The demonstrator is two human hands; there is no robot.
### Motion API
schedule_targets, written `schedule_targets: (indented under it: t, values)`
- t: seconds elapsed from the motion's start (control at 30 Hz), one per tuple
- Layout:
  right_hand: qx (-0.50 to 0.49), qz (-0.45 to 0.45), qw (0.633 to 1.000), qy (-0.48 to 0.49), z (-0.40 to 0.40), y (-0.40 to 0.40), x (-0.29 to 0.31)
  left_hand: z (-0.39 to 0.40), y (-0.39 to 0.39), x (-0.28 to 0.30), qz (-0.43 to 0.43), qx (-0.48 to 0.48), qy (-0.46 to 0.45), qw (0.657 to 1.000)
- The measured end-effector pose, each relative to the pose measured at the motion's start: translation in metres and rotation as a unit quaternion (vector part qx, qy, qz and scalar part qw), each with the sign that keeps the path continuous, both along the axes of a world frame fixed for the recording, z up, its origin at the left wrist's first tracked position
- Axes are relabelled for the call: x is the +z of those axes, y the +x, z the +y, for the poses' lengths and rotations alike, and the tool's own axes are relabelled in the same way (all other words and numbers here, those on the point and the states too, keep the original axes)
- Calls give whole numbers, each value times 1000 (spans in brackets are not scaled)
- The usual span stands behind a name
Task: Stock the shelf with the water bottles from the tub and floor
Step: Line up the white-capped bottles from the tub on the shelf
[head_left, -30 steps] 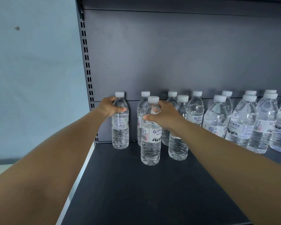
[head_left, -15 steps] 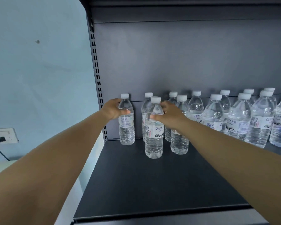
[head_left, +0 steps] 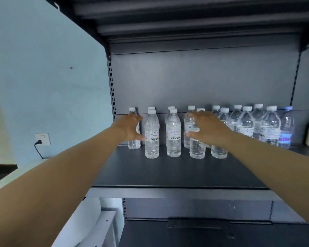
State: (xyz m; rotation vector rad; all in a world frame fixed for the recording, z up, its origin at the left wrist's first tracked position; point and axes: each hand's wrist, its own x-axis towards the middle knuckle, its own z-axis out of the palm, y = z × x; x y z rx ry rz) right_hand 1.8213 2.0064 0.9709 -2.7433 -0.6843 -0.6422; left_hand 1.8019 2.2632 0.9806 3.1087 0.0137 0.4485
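Across the back half of the shelf, from 9 o'clock to 3 o'clock, the water bottles stand in two ranks against the rear panel. Every bottle visible is upright: long axis vertical, white cap pointing to 12 o'clock, base flat on the deck. The front half of the shelf is bare, so capacity remains. Neither tub nor floor stock is in view; the number of bottles left cannot be judged.

The left hand is at 9 o'clock, fingers spread and apart, in front of the end bottle; whether it touches that bottle cannot be told. The right hand is at centre, fingers spread apart in front of a front-rank bottle; a firm grip is not evident. Judgement: placement of this pair is complete or nearly so.
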Motion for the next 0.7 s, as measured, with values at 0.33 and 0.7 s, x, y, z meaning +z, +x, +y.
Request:
schedule_targets:
  t: [0.33, 0.7]
  values:
    - [-54, 30, 994, -94, -124, -92, -47, -118, -101, -74, 27, 10, 26, 999]
    - [-67, 147, 986, -29, -185, -159, -231, -174, -155, -263, 86, -43, -40, 995]
